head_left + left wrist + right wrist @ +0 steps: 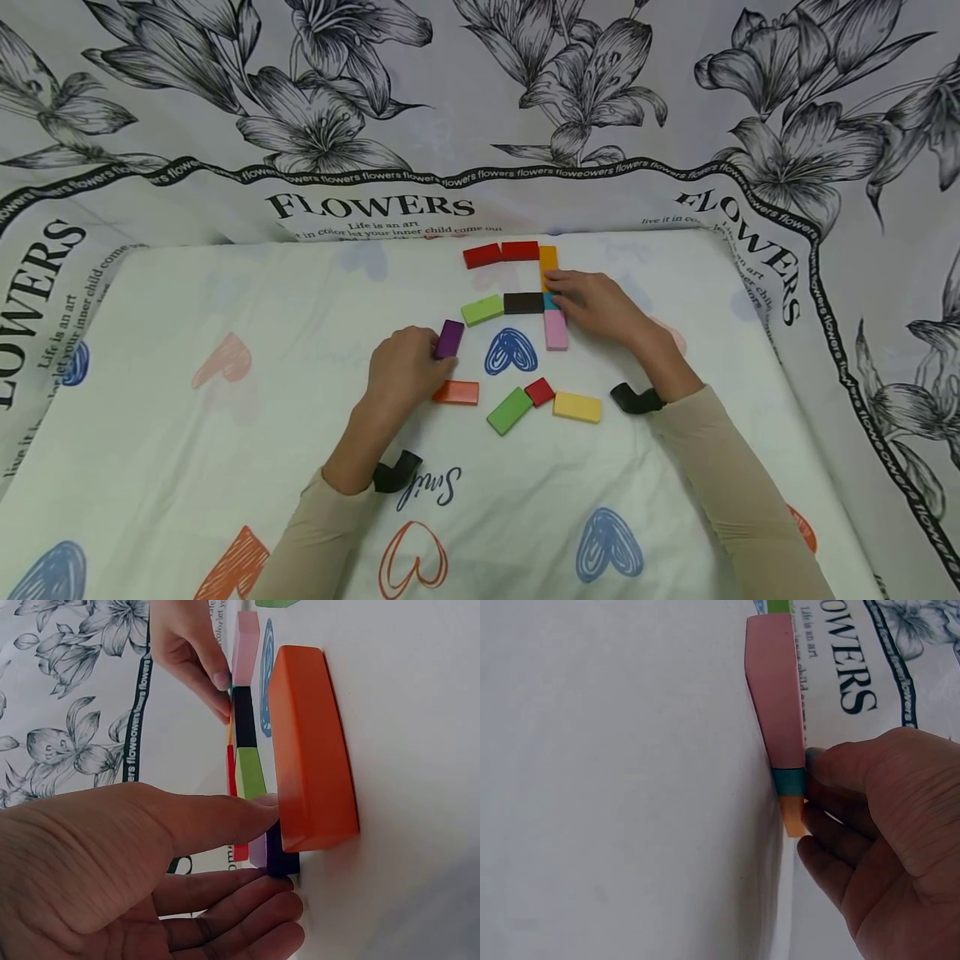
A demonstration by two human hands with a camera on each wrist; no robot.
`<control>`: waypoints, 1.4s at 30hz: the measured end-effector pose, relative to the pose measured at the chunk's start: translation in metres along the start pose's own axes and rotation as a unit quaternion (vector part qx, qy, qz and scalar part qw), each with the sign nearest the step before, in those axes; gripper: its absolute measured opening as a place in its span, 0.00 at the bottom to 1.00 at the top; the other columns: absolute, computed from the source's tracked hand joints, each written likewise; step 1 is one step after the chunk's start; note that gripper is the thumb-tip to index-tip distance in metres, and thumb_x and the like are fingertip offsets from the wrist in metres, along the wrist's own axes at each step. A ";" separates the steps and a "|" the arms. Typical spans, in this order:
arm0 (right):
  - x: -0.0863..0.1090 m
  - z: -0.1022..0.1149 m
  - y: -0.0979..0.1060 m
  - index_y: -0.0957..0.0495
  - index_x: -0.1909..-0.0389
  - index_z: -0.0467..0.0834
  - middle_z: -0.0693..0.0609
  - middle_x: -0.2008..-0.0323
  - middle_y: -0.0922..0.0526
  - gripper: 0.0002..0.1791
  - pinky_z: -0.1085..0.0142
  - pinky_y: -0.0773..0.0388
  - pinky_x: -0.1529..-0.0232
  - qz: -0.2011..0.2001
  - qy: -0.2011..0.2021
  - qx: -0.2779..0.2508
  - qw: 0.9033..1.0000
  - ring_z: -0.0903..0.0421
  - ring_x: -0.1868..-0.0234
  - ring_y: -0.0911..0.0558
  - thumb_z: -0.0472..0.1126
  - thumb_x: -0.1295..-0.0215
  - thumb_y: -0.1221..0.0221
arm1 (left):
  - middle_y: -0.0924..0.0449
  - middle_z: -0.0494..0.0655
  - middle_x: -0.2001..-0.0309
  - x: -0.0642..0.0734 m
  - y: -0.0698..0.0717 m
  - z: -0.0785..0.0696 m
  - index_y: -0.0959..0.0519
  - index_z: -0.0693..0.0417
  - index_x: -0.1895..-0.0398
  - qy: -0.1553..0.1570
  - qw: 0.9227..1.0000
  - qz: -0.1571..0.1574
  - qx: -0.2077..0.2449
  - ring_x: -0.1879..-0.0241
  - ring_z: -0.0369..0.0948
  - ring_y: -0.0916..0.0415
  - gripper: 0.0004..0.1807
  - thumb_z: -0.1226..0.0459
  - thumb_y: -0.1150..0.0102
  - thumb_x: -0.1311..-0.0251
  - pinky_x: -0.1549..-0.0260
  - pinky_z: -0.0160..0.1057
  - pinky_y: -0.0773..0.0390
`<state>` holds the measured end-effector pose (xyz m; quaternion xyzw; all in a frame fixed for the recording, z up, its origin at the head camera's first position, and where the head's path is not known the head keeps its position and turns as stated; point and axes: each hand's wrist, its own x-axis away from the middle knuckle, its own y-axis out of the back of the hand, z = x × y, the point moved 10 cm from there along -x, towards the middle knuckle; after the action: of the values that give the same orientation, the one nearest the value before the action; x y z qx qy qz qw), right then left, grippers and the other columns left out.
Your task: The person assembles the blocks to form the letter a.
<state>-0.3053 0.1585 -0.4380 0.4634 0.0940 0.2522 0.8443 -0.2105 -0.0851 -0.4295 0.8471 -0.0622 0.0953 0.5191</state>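
Observation:
My left hand [405, 367] pinches a purple block [450, 339] between thumb and fingers, at the left end of the block arrangement. In the left wrist view an orange-red block [315, 750] stands closer to the camera and partly hides the purple block [283, 862]. My right hand [600, 307] is at the upper right, its fingertips touching an orange block [548, 257] and a small teal block [550, 301] from the side. Below the teal block a pink block [556, 331] adjoins it. In the right wrist view the pink, teal and orange blocks form one straight line.
Two red blocks [519, 251] lie at the top. A light green block [482, 311] and a black block [523, 303] form a middle row. Nearer lie a green block [509, 411], a small red block [539, 392] and a yellow block [577, 407] on the heart-patterned cloth [510, 525].

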 end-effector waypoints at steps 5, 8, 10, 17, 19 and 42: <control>0.000 0.000 -0.001 0.24 0.28 0.40 0.46 0.25 0.24 0.24 0.44 0.34 0.20 0.003 -0.002 0.001 1.000 0.42 0.20 0.30 0.41 0.21 0.42 | 0.13 0.54 0.66 0.001 -0.001 -0.003 0.12 0.63 0.54 -0.004 1.000 -0.009 0.001 0.69 0.47 0.22 0.17 0.57 0.27 0.36 0.67 0.40 0.24; 0.001 0.000 -0.001 0.24 0.29 0.40 0.47 0.25 0.24 0.23 0.44 0.33 0.20 0.004 -0.002 0.009 1.000 0.43 0.21 0.30 0.40 0.21 0.42 | 0.14 0.53 0.68 0.003 -0.003 -0.007 0.12 0.63 0.56 -0.011 1.000 -0.013 0.003 0.71 0.46 0.23 0.17 0.57 0.27 0.36 0.69 0.39 0.26; 0.002 -0.001 -0.001 0.23 0.29 0.40 0.47 0.25 0.24 0.23 0.44 0.33 0.21 0.005 -0.003 0.010 1.000 0.43 0.21 0.29 0.39 0.21 0.42 | 0.15 0.52 0.70 0.005 -0.006 -0.009 0.12 0.63 0.57 -0.013 1.000 -0.014 0.002 0.72 0.46 0.24 0.17 0.56 0.27 0.36 0.70 0.38 0.28; 0.002 0.001 -0.002 0.24 0.30 0.39 0.46 0.25 0.24 0.23 0.44 0.33 0.20 0.010 0.005 0.001 1.000 0.42 0.21 0.30 0.38 0.21 0.42 | 0.18 0.51 0.75 0.008 -0.008 -0.008 0.13 0.63 0.60 -0.008 1.000 -0.021 -0.001 0.75 0.45 0.26 0.17 0.56 0.26 0.37 0.74 0.36 0.33; 0.002 0.001 -0.002 0.23 0.30 0.39 0.46 0.25 0.24 0.23 0.44 0.33 0.21 0.006 0.004 0.004 1.000 0.43 0.21 0.30 0.38 0.22 0.42 | 0.19 0.51 0.75 0.007 -0.008 -0.009 0.13 0.63 0.60 -0.011 1.000 -0.023 0.000 0.75 0.44 0.26 0.17 0.56 0.26 0.37 0.75 0.36 0.33; 0.000 0.001 0.001 0.23 0.30 0.39 0.46 0.26 0.23 0.23 0.44 0.33 0.20 -0.002 -0.003 -0.004 1.000 0.43 0.21 0.30 0.39 0.22 0.41 | 0.22 0.50 0.79 0.010 -0.004 -0.017 0.14 0.63 0.66 -0.017 1.000 -0.021 -0.010 0.78 0.44 0.28 0.16 0.56 0.26 0.37 0.77 0.35 0.36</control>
<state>-0.3053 0.1584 -0.4372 0.4610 0.0916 0.2493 0.8467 -0.2020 -0.0677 -0.4235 0.8444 -0.0543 0.0697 0.5284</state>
